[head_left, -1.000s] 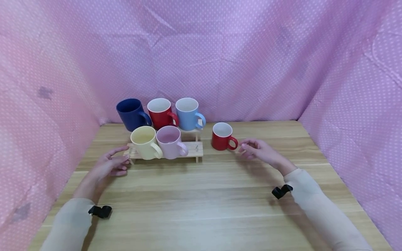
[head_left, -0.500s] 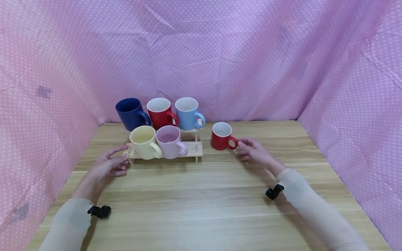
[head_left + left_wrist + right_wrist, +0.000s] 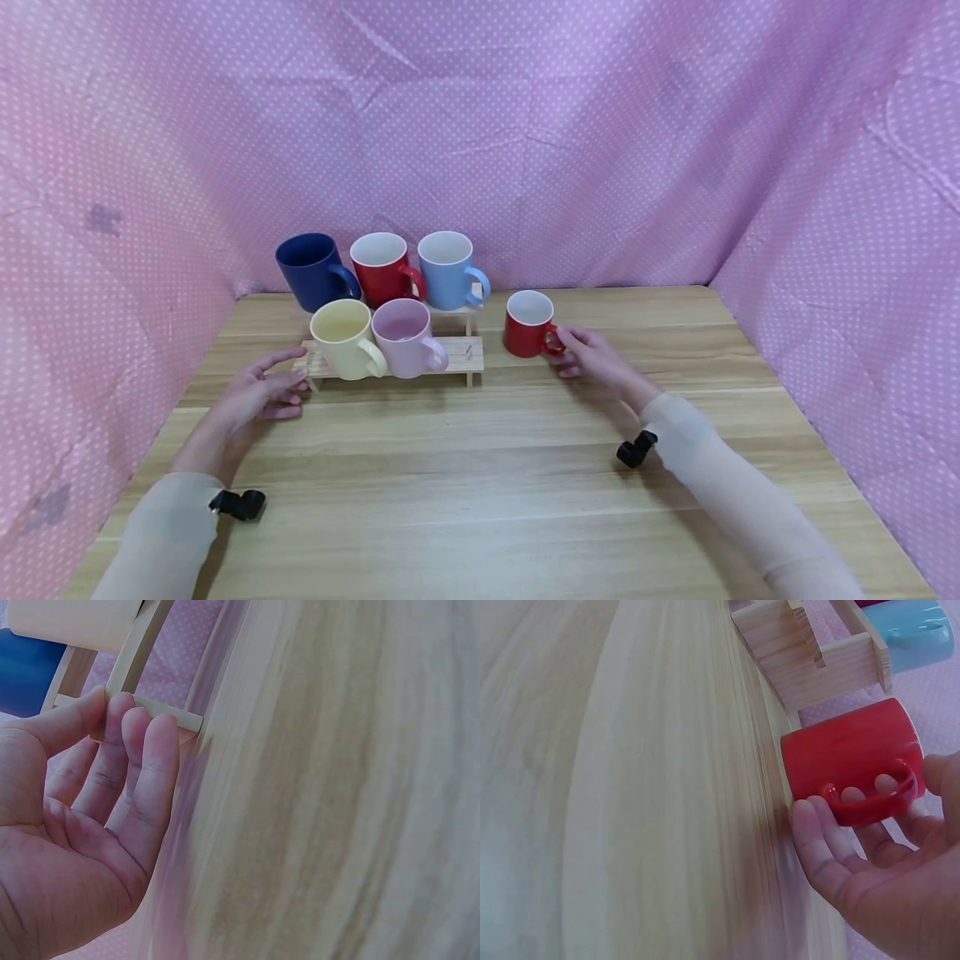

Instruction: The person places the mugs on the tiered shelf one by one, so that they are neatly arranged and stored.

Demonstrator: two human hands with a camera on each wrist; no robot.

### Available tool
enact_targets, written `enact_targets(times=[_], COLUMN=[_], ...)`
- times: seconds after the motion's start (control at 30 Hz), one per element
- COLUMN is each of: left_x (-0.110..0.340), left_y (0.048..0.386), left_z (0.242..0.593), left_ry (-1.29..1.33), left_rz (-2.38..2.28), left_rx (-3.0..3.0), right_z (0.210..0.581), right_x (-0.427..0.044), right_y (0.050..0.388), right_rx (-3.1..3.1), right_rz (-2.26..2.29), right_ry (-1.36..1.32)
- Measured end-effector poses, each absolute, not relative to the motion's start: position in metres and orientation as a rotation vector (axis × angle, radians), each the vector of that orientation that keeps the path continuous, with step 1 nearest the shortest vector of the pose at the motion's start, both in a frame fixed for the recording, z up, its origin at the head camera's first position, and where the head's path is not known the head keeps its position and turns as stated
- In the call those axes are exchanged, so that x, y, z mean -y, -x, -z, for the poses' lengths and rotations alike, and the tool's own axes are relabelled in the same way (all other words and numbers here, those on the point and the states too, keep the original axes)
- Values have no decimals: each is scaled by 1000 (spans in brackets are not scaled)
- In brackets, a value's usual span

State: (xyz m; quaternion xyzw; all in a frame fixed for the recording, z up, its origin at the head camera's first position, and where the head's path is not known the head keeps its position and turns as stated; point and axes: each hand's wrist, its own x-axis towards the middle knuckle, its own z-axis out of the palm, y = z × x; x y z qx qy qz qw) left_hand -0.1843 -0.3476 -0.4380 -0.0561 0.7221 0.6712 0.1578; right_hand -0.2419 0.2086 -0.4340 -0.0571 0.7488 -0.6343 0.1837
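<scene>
A red mug point(image 3: 527, 332) with a white inside stands upright on the table, right of the two-tier wooden rack point(image 3: 471, 357). My right hand point(image 3: 596, 358) is at its handle point(image 3: 881, 808); in the right wrist view fingertips show through the handle's opening and the thumb lies near its top. My left hand point(image 3: 255, 396) holds the rack's left end, thumb and fingertips pinching the wooden end piece point(image 3: 124, 675) in the left wrist view. On the lower tier stand a yellow mug point(image 3: 341, 342) and a pink mug point(image 3: 403, 342), handles pointing right.
On the upper tier are a dark blue mug point(image 3: 309, 275), another red mug point(image 3: 381, 273) and a light blue mug point(image 3: 446, 275). Pink dotted cloth point(image 3: 525, 150) hangs behind and beside the wooden table point(image 3: 450, 492).
My right hand has moved left from beside the mug's handle, and its fingers have come round the handle. The left hand stays at the rack, and the mugs keep their places.
</scene>
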Motion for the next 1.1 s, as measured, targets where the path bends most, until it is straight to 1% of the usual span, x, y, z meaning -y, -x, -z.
enact_targets(times=[0.37,0.6,1.1], left_x=[349,349,348], left_y=[185,183,185], left_z=[437,436,437], left_ry=[140,137,151], left_rz=[-1922,-1967,-1965], left_rx=[-2062,-2033,-2014], right_z=[438,441,445], right_x=[-197,-192,-195], right_y=[249,251,249], right_rx=[-2135,-2153,-2068], right_rz=[1831,1893,1950], right_ry=[135,184,169])
